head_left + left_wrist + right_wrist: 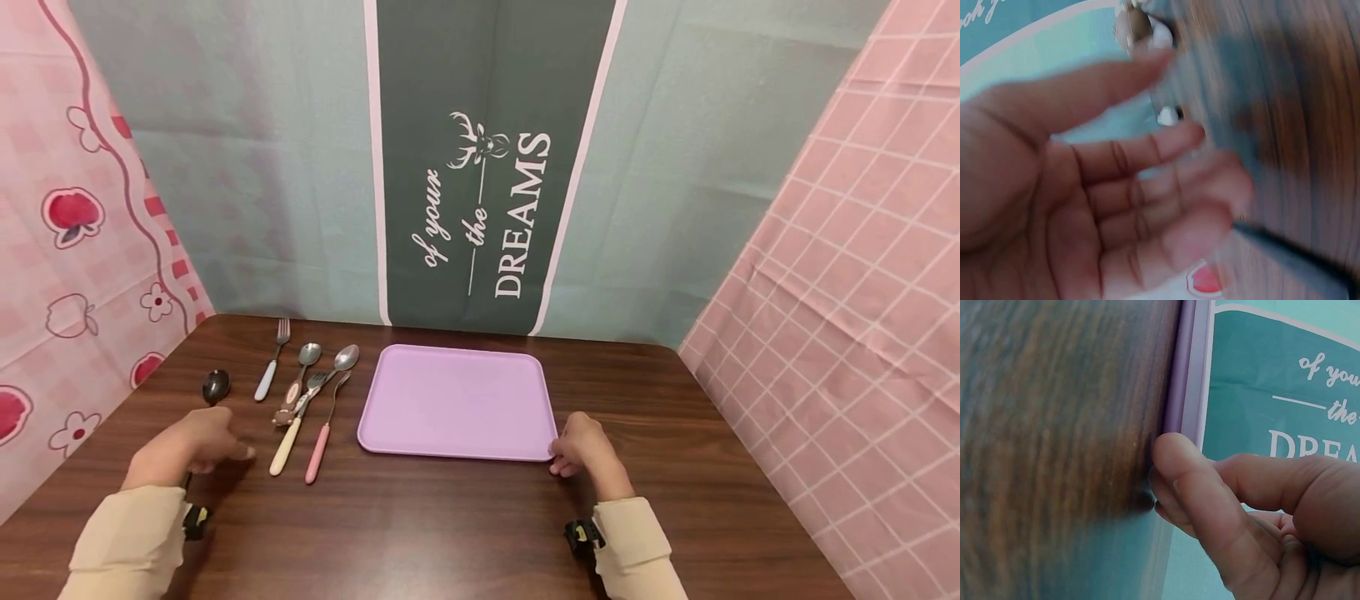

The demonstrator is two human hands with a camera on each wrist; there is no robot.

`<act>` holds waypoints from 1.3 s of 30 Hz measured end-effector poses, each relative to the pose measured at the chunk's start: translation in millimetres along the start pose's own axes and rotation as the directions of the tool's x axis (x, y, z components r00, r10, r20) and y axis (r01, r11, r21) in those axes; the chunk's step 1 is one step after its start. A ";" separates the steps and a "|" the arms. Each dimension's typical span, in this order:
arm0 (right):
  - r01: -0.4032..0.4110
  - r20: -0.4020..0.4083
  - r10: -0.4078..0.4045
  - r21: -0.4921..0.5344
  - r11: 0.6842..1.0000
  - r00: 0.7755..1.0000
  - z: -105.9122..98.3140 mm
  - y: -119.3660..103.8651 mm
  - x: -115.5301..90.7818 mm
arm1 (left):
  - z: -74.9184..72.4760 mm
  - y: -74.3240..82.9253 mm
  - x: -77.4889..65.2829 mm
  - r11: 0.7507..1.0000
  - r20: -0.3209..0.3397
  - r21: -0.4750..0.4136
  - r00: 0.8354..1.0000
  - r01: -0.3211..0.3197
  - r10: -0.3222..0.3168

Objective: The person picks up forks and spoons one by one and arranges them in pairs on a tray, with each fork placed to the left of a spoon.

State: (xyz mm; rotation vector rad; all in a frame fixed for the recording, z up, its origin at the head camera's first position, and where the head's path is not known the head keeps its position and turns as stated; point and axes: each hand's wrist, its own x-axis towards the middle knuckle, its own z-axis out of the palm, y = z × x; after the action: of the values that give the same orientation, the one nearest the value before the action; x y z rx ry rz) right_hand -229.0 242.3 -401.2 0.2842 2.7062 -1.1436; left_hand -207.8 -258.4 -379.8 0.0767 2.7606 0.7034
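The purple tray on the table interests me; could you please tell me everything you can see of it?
The purple tray is a shallow rectangle with rounded corners and a low raised rim, apparently smooth plastic. It lies flat on the dark wood-look table, long sides running left to right, to the right of the pink-handled utensil. Nothing is on it. The right hand holds its near right corner.
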 end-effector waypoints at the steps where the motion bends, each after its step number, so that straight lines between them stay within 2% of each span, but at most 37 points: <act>1: 0.001 -0.002 -0.001 0.002 1.000 1.000 -0.1 0.0 0.0 | 1.4 2.8 1.5 1.000 0.016 -0.030 1.000 -0.007 0.007; 4: 0.007 -0.003 -0.007 0.006 1.000 1.000 -0.3 -0.4 -0.5 | 5.6 10.2 5.1 0.997 0.033 -0.064 0.999 -0.039 0.041; 9: 0.007 -0.002 -0.007 0.003 1.000 1.000 -0.1 -1.4 0.4 | 11.9 17.0 10.8 0.998 0.007 0.003 0.998 -0.067 0.067; 22: 0.006 0.004 -0.006 0.001 1.000 1.000 -0.1 -4.2 3.0 | 14.7 27.3 18.9 0.998 0.013 0.005 0.998 -0.058 0.058; 32: -0.018 0.008 0.018 -0.001 1.000 1.000 1.1 -4.6 1.6 | 20.3 32.8 23.4 1.000 0.054 0.012 0.999 -0.001 0.000; 39: -0.021 0.004 0.021 -0.008 1.000 1.000 -0.5 -1.0 -0.7 | 22.2 36.8 22.7 1.000 0.059 -0.020 0.998 0.007 -0.006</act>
State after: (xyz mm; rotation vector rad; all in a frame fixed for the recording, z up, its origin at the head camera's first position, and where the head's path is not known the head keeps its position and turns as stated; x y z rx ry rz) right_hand -228.6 241.9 -400.0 0.3084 2.6967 -1.1265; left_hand -223.8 -213.1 -386.9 0.0829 2.6958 0.7163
